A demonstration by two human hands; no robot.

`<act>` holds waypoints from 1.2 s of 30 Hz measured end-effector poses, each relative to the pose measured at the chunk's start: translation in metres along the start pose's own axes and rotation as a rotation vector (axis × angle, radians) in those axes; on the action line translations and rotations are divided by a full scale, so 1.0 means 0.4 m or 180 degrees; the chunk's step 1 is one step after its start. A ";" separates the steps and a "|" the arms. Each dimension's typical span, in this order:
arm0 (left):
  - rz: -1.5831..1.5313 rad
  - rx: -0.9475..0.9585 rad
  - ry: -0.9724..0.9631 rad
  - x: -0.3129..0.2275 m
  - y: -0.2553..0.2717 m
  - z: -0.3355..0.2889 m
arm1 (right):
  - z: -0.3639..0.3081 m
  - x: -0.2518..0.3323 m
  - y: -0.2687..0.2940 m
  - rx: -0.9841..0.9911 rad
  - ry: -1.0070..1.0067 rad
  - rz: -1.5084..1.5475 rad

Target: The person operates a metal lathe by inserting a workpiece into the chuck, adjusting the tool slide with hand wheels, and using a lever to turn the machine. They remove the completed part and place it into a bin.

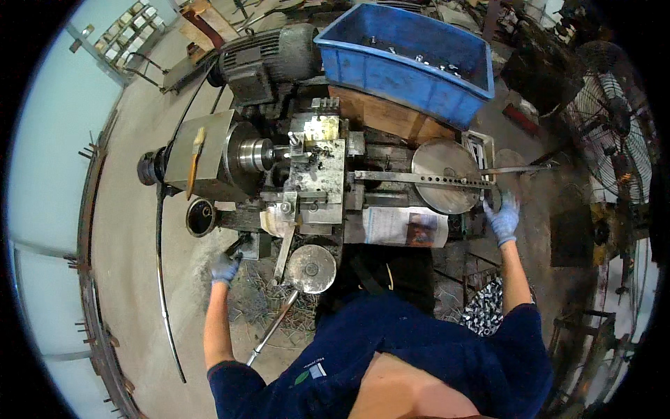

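A metal lathe point(317, 174) stands in front of me, its chuck point(255, 155) facing right. At its lower left, my left hand point(225, 269), in a pale blue-grey glove, is closed round a dark handle point(241, 244) beside a small metal box. My right hand point(504, 222), gloved alike, is at the right edge of a large round metal plate point(443, 164). Its fingers curve round a dark piece there, too unclear to name. A bar with a row of holes point(394, 177) crosses that plate. Between my arms are a smaller round disc point(312, 269) and a long lever point(272, 328).
Behind the lathe, a blue bin point(405, 70) holds several small metal parts, next to an electric motor point(269, 59). A brush point(195, 160) lies on the headstock. Metal shavings point(269, 307) cover the floor. Many small metal pieces point(483, 311) lie by my right arm; a fan point(614, 119) stands farther right.
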State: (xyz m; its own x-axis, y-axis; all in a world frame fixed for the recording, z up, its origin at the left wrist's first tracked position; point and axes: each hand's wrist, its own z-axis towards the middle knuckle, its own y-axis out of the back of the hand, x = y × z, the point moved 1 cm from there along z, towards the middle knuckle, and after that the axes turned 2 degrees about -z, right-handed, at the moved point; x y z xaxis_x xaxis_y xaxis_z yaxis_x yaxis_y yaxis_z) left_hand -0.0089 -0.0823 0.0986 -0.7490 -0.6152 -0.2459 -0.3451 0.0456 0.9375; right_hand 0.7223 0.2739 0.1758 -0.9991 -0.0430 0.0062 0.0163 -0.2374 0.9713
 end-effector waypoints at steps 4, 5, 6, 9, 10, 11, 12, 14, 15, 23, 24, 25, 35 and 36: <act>0.0573 0.0081 -0.0170 -0.073 0.010 0.107 | -0.131 -0.027 -0.013 0.0138 -0.0295 0.0422; 0.0667 0.0189 -0.0049 -0.090 0.000 0.114 | -0.150 -0.013 0.010 0.0248 -0.0415 0.0706; 0.0761 0.0296 0.0077 -0.107 -0.010 0.118 | -0.165 -0.008 0.024 0.0356 -0.0529 0.0991; 0.0463 0.0264 0.0569 -0.109 -0.081 0.121 | -0.203 -0.027 0.000 0.0302 -0.0447 0.1050; 0.0078 -0.0127 0.1085 -0.118 -0.142 0.104 | -0.204 -0.024 -0.005 0.0494 -0.0605 0.1216; -0.0304 -0.0523 0.1594 -0.132 -0.190 0.094 | -0.200 -0.023 0.001 0.0429 -0.0549 0.1147; -0.0386 -0.0797 0.1273 -0.114 -0.212 0.088 | -0.196 -0.017 0.008 0.0386 -0.0470 0.1096; -0.0551 -0.1305 0.0575 -0.105 -0.232 0.079 | -0.190 -0.019 0.021 0.0382 -0.0409 0.1167; -0.0195 -0.0339 0.0507 -0.069 -0.192 0.094 | -0.178 -0.028 0.030 0.0324 -0.0385 0.1251; 0.0230 0.0681 0.0424 -0.020 -0.136 0.147 | 0.017 0.234 0.335 0.0076 0.0223 0.2244; 0.0087 0.0895 0.0469 0.003 -0.131 0.145 | 0.027 0.336 0.414 0.0219 0.0549 0.2553; 0.0290 0.0794 0.0213 0.025 -0.105 0.145 | 0.037 0.430 0.464 0.0355 0.0875 0.2862; 0.0131 -0.2247 0.0392 0.133 0.557 -0.150 | 0.047 1.187 0.458 0.0351 0.4018 0.0005; 0.0055 -0.1989 0.0730 0.198 0.545 -0.203 | 0.042 1.219 0.452 0.0453 0.4088 -0.0259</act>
State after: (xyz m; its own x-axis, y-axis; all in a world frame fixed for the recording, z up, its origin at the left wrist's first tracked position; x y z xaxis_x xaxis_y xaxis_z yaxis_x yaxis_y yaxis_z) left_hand -0.0975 -0.1849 0.3035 -0.5884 -0.7736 -0.2355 0.1105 -0.3654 0.9243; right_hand 0.2373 0.2261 0.3585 -0.2421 -0.9477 -0.2082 -0.1261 -0.1820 0.9752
